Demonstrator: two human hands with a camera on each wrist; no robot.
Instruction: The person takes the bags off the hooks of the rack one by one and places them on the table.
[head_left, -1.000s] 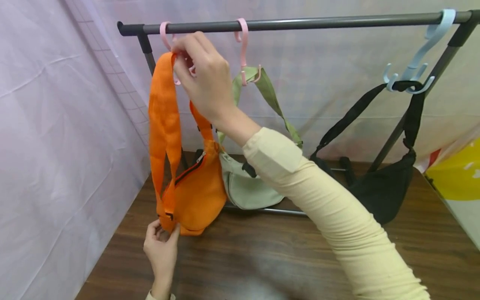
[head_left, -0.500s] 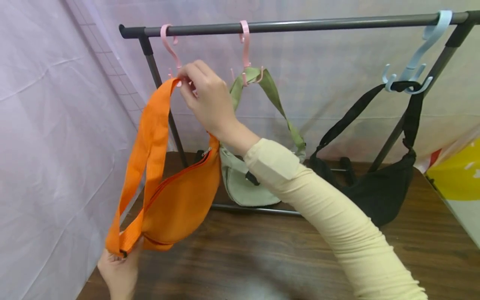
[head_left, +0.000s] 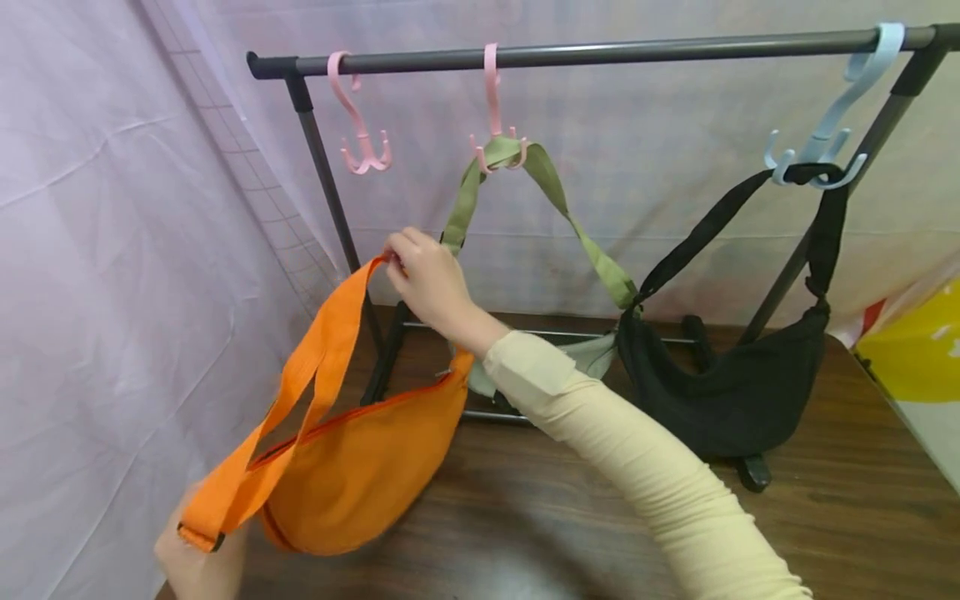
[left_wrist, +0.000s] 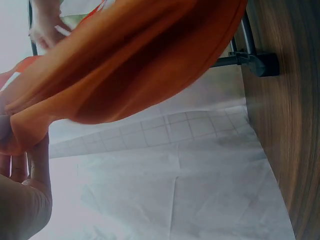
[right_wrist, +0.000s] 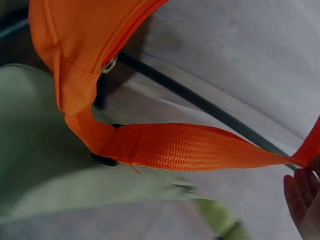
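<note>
An orange crescent-shaped sling bag (head_left: 367, 467) hangs between both hands, its zipper along the upper edge. My right hand (head_left: 429, 279) pinches the top of its wide strap (head_left: 337, 317), which the right wrist view shows stretched toward the fingers (right_wrist: 297, 200). At the bag's lower left end, my left hand (head_left: 202, 542) grips the corner by the strap buckle; in the left wrist view its fingers (left_wrist: 39, 165) curl at the orange fabric. Above, a pink hook (head_left: 365, 142) hangs bare on the rail, apart from the strap.
A dark metal rack (head_left: 645, 52) stands on the wood-grain surface (head_left: 480, 517). A second pink hook (head_left: 492, 100) bears a pale green bag's strap (head_left: 551, 179). At right, a light blue hook (head_left: 832, 117) carries a black bag (head_left: 742, 392). A white curtain (head_left: 112, 292) borders the left.
The orange bag's strap has come away from the left pink hook. Both hands have moved down with the bag, the left also leftward. The green bag has shifted right, its strap spreading wider.
</note>
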